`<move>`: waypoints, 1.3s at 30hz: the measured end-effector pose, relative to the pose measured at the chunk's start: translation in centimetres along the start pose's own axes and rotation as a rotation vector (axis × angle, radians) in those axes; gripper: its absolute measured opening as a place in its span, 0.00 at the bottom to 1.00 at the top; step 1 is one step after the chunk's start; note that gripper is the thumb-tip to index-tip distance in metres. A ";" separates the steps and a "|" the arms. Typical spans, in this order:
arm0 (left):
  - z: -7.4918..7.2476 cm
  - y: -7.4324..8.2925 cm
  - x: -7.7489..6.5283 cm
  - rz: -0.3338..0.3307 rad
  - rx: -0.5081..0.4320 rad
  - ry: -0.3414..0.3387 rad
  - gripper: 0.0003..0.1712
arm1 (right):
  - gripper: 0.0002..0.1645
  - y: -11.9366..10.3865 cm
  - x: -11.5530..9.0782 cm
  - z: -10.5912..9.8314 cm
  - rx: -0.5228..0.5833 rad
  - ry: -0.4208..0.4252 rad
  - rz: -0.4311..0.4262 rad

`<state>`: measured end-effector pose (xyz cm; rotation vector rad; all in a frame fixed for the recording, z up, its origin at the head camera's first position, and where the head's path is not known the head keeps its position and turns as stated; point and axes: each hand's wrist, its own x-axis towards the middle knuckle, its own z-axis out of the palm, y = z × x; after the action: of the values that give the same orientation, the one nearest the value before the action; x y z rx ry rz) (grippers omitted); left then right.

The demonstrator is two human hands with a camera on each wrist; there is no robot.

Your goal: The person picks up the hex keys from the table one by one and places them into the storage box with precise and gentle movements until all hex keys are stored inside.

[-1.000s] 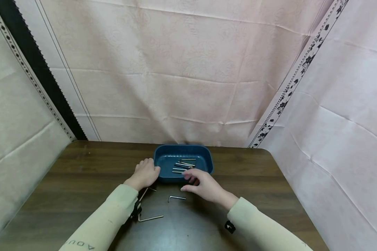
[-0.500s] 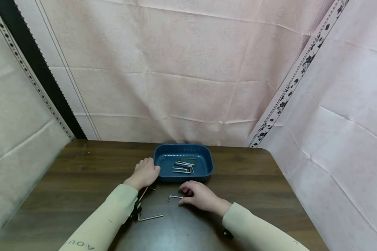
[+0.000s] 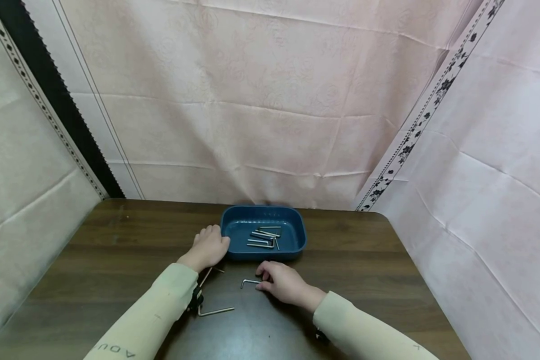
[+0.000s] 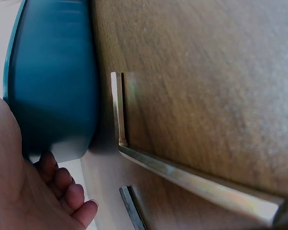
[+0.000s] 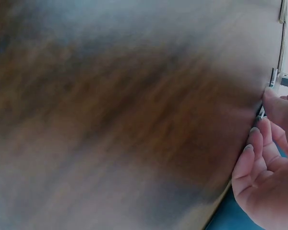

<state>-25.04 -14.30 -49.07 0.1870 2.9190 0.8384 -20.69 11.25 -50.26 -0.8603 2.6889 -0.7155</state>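
Observation:
A dark blue tray (image 3: 263, 256) stands toward the table's back edge, with several L-shaped hex keys (image 3: 262, 245) lying in it. My left hand (image 3: 205, 246) holds the tray's left end; in the left wrist view, curled fingers (image 4: 73, 194) show at the tray's corner. In front of the tray, a small hex key (image 3: 249, 281) lies low at the tabletop. My right hand (image 3: 284, 284) pinches its right end between thumb and fingertips, which cover that end. The right wrist view shows the thumb (image 5: 274, 103) against this key.
Below my left hand lies a hex key (image 3: 205, 277), seen large as a bent metal bar (image 4: 182, 178) in the left wrist view. Another hex key (image 3: 217, 312) is nearer the front. Pale curtains (image 3: 270, 110) hang behind and beside the wooden table (image 3: 364, 250).
My right hand has come from over the tray's front right down to the small hex key and taken hold of its end. My left hand has stayed at the tray.

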 end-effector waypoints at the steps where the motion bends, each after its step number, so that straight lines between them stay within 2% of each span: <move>1: 0.0 0.0 0.0 0.000 0.000 0.001 0.29 | 0.12 -0.1 0.0 0.0 -0.001 0.000 0.001; 10: 0.1 -0.1 0.3 0.001 0.003 0.013 0.27 | 0.06 -0.5 -0.1 -0.1 -0.049 -0.008 0.000; 15: -0.1 0.0 0.3 0.011 0.001 0.011 0.27 | 0.04 -1.0 -0.3 -0.6 -0.113 -0.058 -0.009; 23: -0.2 0.0 0.3 0.013 0.005 0.011 0.25 | 0.03 -1.8 -0.9 -0.8 -0.265 -0.133 -0.098; 29: 0.0 -0.1 0.0 0.003 -0.005 -0.013 0.28 | 0.04 -1.6 -1.5 -0.8 -0.259 -0.154 -0.084; 32: -0.1 0.0 0.0 0.004 -0.011 -0.014 0.27 | 0.05 -1.3 -1.7 -1.2 -0.249 -0.146 -0.076; 39: -0.2 0.0 -0.1 0.007 -0.015 -0.003 0.24 | 0.04 -0.7 -2.2 -2.9 -0.231 -0.050 -0.158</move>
<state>-24.96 -14.36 -48.91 0.1966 2.9097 0.8605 -19.64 13.15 -47.28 -1.1408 2.7175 -0.4110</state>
